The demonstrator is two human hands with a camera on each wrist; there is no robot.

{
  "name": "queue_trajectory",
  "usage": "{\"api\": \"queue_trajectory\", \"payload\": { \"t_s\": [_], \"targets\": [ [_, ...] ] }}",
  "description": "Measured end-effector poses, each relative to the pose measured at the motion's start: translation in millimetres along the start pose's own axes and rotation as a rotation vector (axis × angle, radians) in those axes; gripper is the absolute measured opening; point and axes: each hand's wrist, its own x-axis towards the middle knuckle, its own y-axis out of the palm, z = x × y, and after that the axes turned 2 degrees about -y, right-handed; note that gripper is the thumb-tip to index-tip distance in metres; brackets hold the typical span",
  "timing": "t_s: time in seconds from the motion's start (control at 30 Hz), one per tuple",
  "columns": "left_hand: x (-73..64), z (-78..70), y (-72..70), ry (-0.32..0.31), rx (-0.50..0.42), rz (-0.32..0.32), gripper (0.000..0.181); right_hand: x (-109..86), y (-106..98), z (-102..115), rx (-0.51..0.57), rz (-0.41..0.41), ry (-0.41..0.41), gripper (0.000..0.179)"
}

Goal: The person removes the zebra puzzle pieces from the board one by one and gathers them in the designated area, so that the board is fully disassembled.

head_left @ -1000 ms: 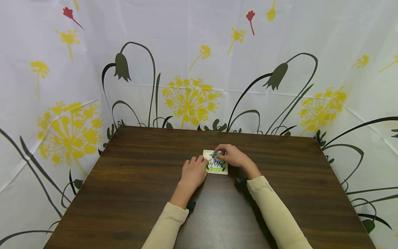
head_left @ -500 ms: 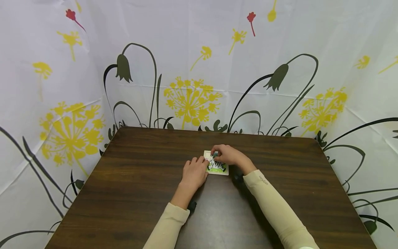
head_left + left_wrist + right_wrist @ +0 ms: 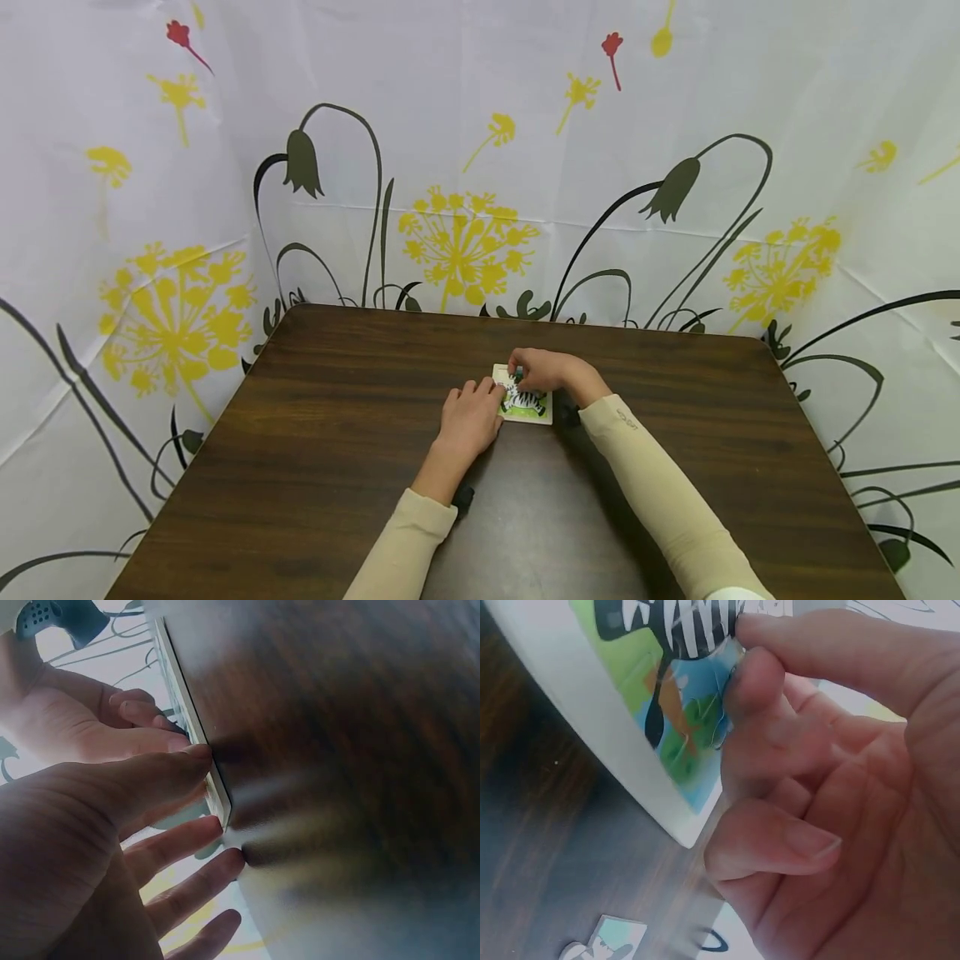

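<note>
A small square zebra puzzle board (image 3: 528, 420) lies on the table between my two hands. At its left edge rests my left hand (image 3: 468, 421); in the left wrist view the thumb (image 3: 161, 776) is straight against the board's side and the other fingers are spread, slightly bent. My right hand (image 3: 543, 371) is over the board's upper part, with thumb and index finger pinching a puzzle piece, mostly hidden by the fingers. The right wrist view shows the zebra picture (image 3: 697, 630) with blue and green parts next to those fingertips.
A loose puzzle piece (image 3: 619, 937) lies on the table beside the board in the right wrist view. The dark wooden table (image 3: 337, 417) stands against a flower-print curtain (image 3: 480, 100). A black wrist device (image 3: 462, 498) sits under the left wrist.
My right hand has shifted slightly left over the board and lowered the blue piece onto it; its forearm has swung left. My left hand stays at the board's edge.
</note>
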Motion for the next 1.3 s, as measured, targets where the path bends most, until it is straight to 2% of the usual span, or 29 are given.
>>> {"api": "queue_trajectory", "payload": {
  "t_s": [0.27,0.73,1.07,1.3],
  "targets": [
    [-0.9,-0.8,-1.9,0.013,-0.005,-0.023,0.044,4.2,-0.6,-9.3,0.077,0.003,0.0,0.024],
    [1.7,3.2,5.5,0.028,-0.016,-0.046,0.038,11.4,3.6,-8.3,0.074,-0.066,-0.012,0.013],
    [-5.2,-2.7,-2.8,0.02,0.038,-0.014,0.04,8.0,3.5,-8.0,0.128,-0.044,-0.013,0.015],
    [-7.1,-5.5,-5.4,0.013,0.05,0.007,0.042,8.9,3.8,-8.1,0.155,-0.059,0.018,0.014]
  ]
}}
